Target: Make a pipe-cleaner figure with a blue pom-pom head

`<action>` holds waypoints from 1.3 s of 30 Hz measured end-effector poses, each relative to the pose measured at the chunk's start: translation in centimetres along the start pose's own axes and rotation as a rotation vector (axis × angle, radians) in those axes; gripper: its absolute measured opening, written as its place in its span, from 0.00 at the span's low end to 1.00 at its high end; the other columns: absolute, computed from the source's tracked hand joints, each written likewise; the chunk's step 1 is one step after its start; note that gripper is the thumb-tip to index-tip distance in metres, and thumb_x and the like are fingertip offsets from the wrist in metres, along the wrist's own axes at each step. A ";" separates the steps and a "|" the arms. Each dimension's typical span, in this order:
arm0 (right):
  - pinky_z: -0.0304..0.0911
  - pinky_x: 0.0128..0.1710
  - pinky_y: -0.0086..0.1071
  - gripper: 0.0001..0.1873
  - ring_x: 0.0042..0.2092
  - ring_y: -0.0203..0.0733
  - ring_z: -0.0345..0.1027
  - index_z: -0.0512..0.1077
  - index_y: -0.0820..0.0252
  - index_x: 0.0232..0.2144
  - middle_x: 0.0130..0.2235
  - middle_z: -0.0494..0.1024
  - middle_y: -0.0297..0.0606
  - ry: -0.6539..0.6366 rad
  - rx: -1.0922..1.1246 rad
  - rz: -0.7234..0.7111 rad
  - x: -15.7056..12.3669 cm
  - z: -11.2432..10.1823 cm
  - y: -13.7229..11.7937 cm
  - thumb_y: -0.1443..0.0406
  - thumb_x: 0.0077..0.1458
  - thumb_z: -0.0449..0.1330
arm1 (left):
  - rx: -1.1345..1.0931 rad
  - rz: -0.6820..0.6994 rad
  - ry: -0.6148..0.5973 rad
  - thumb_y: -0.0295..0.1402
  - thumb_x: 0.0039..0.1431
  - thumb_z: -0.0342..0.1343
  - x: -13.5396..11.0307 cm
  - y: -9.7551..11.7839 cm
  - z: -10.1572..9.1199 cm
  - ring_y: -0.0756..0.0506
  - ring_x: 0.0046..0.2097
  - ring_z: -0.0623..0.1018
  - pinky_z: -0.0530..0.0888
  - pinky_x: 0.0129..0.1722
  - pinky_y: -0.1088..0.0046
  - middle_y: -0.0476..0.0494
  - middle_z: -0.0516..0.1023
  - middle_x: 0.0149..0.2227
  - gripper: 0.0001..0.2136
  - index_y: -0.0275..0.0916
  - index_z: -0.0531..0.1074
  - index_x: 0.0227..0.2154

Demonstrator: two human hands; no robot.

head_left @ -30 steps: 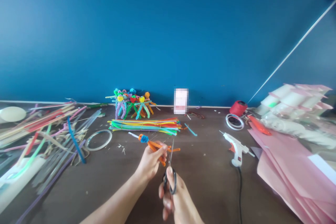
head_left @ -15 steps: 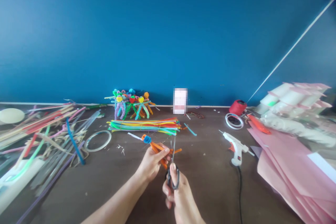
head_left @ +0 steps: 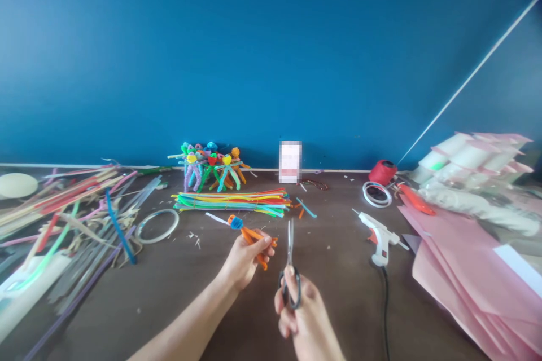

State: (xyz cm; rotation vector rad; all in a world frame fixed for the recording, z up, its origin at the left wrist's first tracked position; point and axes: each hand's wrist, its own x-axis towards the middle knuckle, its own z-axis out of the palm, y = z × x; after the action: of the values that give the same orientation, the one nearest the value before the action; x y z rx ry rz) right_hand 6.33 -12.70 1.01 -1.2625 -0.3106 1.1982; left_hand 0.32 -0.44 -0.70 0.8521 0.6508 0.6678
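Note:
My left hand (head_left: 248, 259) pinches a small pipe-cleaner figure (head_left: 249, 234) with orange limbs and a blue and orange head. A white strip sticks out from the head toward the left. In my right hand (head_left: 298, 304) is a pair of scissors (head_left: 290, 242) with dark handles, its blades together and pointing up, a little right of the figure and apart from it. Beyond both hands lies a bundle of colourful pipe cleaners (head_left: 232, 202). Short blue (head_left: 307, 208) and orange offcuts (head_left: 301, 212) rest by its right end.
Finished-looking pipe-cleaner figures (head_left: 214, 169) stand against the blue wall. Loose pipe cleaners and sticks (head_left: 80, 225) spread at left, beside a ring (head_left: 157, 227). A corded glue gun (head_left: 380, 237), a red thread spool (head_left: 382, 171), pink sheets (head_left: 461, 271) and wrapped packs (head_left: 478, 163) occupy the right.
The scissors have moved right, away from the figure, and their blades have shut. The orange end past my left fingers is shorter, and an orange offcut now lies near the bundle.

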 end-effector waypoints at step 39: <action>0.55 0.20 0.26 0.11 0.19 0.33 0.59 0.67 0.60 0.21 0.18 0.68 0.31 -0.166 -0.722 -0.460 8.0 -1.1 -4.3 0.60 0.49 0.54 | -0.033 -0.059 -0.281 0.33 0.47 0.57 0.5 1.0 -0.7 0.50 0.29 0.73 0.68 0.19 0.81 0.45 0.71 0.29 0.16 0.36 0.66 0.41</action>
State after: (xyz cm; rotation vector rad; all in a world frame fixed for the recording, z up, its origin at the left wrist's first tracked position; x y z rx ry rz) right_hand 12.67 -6.11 1.02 -1.5801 -1.1689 0.8038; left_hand -0.14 0.71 -0.33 0.8734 0.4086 0.4925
